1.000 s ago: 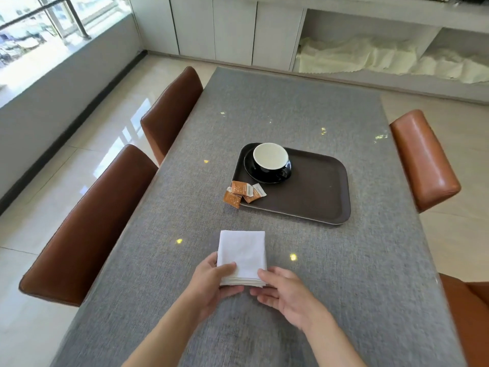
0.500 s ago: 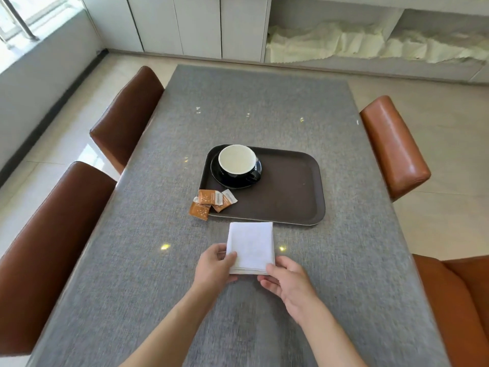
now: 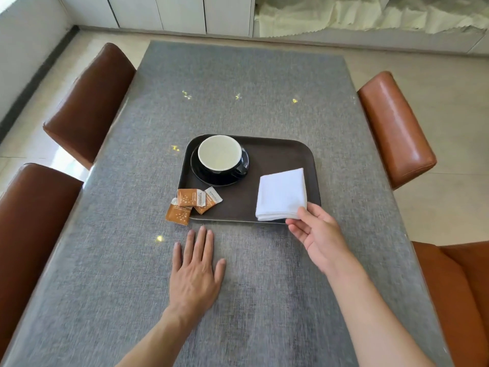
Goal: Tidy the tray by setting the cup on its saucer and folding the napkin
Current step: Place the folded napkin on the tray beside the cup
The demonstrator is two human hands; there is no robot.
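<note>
A dark brown tray (image 3: 277,152) lies mid-table. At its far left a black cup with a pale inside (image 3: 220,154) stands upright on its black saucer (image 3: 197,174). A white napkin (image 3: 281,194), folded into a thick square, rests on the tray's near right corner. My right hand (image 3: 317,234) pinches the napkin's near right corner between thumb and fingers. My left hand (image 3: 197,271) lies flat, palm down, on the grey tablecloth just in front of the tray, holding nothing.
Three orange and white sachets (image 3: 191,202) straddle the tray's near left rim. Brown leather chairs stand at the left (image 3: 87,102) and right (image 3: 394,128) table sides. White cabinets and crumpled pale cloth (image 3: 370,14) are beyond the far end.
The folded napkin has gone from the tablecloth onto the tray's right side in my right hand. My left hand let go of it and now lies flat on the table.
</note>
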